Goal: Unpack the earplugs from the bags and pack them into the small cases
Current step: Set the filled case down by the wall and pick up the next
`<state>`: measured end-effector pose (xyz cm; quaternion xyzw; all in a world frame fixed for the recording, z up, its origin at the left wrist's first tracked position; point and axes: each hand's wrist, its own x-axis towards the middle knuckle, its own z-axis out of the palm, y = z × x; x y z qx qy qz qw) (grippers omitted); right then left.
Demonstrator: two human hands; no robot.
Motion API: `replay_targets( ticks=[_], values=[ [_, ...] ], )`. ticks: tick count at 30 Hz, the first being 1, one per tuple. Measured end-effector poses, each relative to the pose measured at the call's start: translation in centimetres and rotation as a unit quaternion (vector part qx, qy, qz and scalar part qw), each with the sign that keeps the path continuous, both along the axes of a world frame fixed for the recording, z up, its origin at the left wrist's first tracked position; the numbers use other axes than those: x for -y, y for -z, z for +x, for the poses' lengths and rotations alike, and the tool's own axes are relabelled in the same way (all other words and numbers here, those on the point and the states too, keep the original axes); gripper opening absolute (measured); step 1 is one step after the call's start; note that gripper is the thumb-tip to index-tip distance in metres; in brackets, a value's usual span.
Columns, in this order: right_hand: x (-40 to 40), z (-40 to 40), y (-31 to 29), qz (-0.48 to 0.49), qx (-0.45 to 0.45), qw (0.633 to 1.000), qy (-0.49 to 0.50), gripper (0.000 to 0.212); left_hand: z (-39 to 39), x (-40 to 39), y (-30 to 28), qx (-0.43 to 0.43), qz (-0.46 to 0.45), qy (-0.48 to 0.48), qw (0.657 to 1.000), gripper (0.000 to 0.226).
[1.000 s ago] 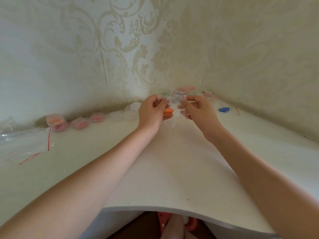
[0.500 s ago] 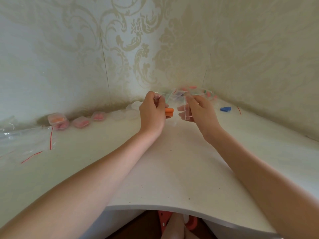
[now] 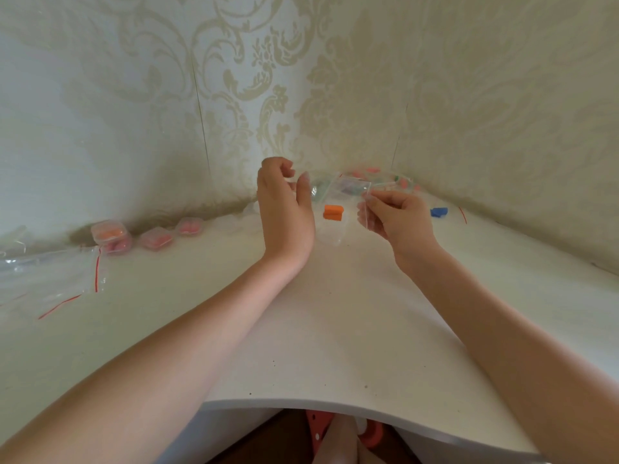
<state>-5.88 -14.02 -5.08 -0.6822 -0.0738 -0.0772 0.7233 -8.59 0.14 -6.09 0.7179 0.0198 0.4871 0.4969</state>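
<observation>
Right hand (image 3: 397, 217) pinches the clear bag (image 3: 338, 212) holding orange earplugs (image 3: 332, 212); left hand (image 3: 284, 212) hovers loosely curled, holding nothing.

Single head-worn wide-angle view, looking forward and down from above the near curved edge of the white bench (image 3: 335, 329) toward the wallpapered corner at 12 o'clock. Both forearms enter from 7 and 5 o'clock, with the left hand (image 3: 284, 209) and right hand (image 3: 395, 212) at mid-distance near frame centre. Only one view, nothing shared; edges bend with lens distortion.
</observation>
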Motion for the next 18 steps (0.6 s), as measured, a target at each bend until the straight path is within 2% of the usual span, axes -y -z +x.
replay_targets(
  ticks=[3,5,8,12,14,18],
  values=[
    [0.4,0.3,0.1,0.009,-0.009,0.998,0.061,0.02,-0.7,0.7,-0.4,0.028,0.061,0.031,0.997,0.007],
    [0.2,0.4,0.1,-0.017,0.0,0.996,0.093,0.02,-1.0,1.4,-0.4,-0.007,0.04,0.104,0.994,0.02],
    [-0.3,-0.1,-0.3,-0.07,0.045,0.99,0.112,0.017,-0.9,1.7,-0.3,-0.052,0.007,0.171,0.984,0.024],
    [-1.0,-1.2,-0.8,-0.158,0.139,0.975,0.072,0.011,-0.7,1.8,-0.3,-0.102,-0.036,0.217,0.97,0.016],
    [-1.2,-1.4,-0.6,-0.181,0.153,0.971,0.043,0.008,-0.6,1.9,-0.2,-0.116,-0.079,0.233,0.962,0.014],
    [-0.9,-0.9,-0.5,-0.191,0.14,0.972,0.011,0.017,-0.5,1.8,-0.4,-0.144,-0.143,0.254,0.946,0.022]
  ],
)
